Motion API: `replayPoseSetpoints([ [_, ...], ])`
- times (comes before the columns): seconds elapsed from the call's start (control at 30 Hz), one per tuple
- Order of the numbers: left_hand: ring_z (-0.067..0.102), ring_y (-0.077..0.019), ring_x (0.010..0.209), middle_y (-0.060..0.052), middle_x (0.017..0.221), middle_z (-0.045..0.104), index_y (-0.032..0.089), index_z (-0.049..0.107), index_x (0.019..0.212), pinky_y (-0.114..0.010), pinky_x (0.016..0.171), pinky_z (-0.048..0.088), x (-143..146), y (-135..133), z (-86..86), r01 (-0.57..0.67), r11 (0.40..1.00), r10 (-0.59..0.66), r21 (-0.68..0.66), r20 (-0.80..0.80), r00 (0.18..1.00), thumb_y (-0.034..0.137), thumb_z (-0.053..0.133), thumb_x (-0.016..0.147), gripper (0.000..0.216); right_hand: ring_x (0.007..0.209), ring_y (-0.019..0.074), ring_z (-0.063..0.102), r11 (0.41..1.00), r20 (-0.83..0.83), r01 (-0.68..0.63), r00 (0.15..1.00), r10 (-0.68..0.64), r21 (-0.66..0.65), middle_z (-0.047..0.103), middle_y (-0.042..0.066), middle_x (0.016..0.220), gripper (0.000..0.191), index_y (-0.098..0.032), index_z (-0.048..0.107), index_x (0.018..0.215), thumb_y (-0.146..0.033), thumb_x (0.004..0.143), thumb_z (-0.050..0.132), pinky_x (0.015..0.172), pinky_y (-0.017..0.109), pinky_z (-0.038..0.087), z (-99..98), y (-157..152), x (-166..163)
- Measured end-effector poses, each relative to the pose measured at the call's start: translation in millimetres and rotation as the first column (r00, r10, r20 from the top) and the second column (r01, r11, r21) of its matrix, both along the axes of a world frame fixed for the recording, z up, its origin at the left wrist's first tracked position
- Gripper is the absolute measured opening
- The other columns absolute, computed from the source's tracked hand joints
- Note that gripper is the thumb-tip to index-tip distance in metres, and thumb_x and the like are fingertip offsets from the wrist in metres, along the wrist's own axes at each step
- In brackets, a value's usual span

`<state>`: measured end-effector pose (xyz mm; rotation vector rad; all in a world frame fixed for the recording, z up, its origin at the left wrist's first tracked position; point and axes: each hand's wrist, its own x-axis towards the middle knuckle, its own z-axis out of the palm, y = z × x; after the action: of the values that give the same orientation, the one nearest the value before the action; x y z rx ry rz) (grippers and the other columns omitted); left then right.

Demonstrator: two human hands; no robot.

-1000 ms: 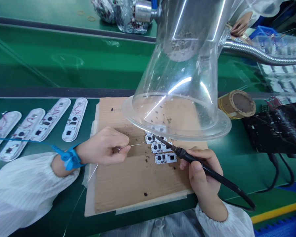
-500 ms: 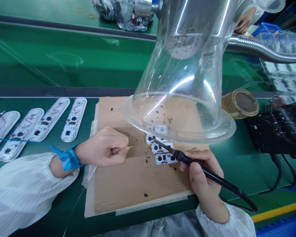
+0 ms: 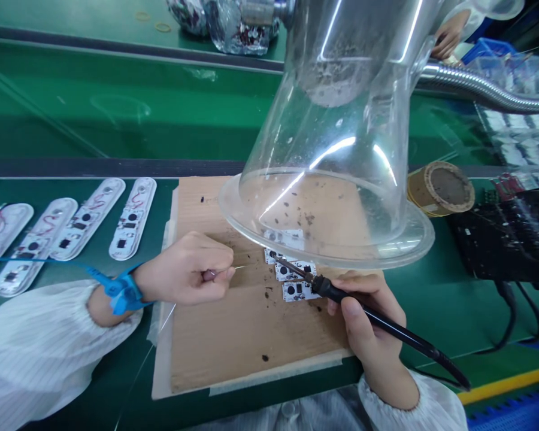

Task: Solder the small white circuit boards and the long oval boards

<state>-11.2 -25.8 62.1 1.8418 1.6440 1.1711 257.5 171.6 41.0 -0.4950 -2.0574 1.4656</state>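
Observation:
My right hand (image 3: pixel 371 317) is closed around the black handle of a soldering iron (image 3: pixel 341 293). Its tip points left and reaches the upper white circuit boards (image 3: pixel 295 270); whether it touches one I cannot tell. Several of these boards lie in a stepped stack on a brown cardboard sheet (image 3: pixel 224 341), the farthest seen through the clear hood. To the left, my left hand (image 3: pixel 197 269) is closed in a fist on a thin solder wire (image 3: pixel 239 267), whose short end sticks out toward the boards, apart from them. A blue wrist strap (image 3: pixel 121 291) circles my left wrist.
A clear fume hood (image 3: pixel 327 197) hangs low over the boards. Several white oval housings (image 3: pixel 132 218) with boards and red wires lie at left. Right of the hood are a brownish round container (image 3: pixel 442 188) and a black box (image 3: pixel 503 239). Another person's hand (image 3: pixel 451 36) shows at top right.
The soldering iron's tip has shifted slightly left along the boards, with my right hand moving a little the same way. My left hand stays nearly still with the solder wire.

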Motion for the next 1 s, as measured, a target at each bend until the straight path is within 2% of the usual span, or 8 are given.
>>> replayPoseSetpoints([
  [0.63,0.029,-0.0084,0.052,0.008,0.057,0.032,0.021,0.033,0.065,-0.024,0.051,0.027,0.1,2.4,-2.2,-0.010,0.999,0.010,-0.034,-0.022,1.000,0.004,0.049,0.095,0.037,0.069,0.0152,0.071,0.999,0.009,-0.038,0.999,0.039,-0.017,0.077,0.005,0.099,0.012,-0.026,0.078,0.116,-0.027,0.105,0.075,0.069,0.028,0.065,-0.2,1.1,0.0],
  [1.0,0.029,-0.0088,0.052,0.008,0.058,0.032,0.021,0.032,0.064,-0.024,0.051,0.027,-0.1,0.7,-1.2,-0.019,0.998,0.018,-0.059,-0.024,1.000,0.006,0.050,0.096,0.040,0.067,0.0161,0.074,0.999,0.043,-0.042,0.998,0.041,0.019,0.079,0.004,0.093,0.010,-0.026,0.078,0.114,-0.029,0.105,0.076,0.067,0.028,0.067,4.4,0.4,-4.3],
])
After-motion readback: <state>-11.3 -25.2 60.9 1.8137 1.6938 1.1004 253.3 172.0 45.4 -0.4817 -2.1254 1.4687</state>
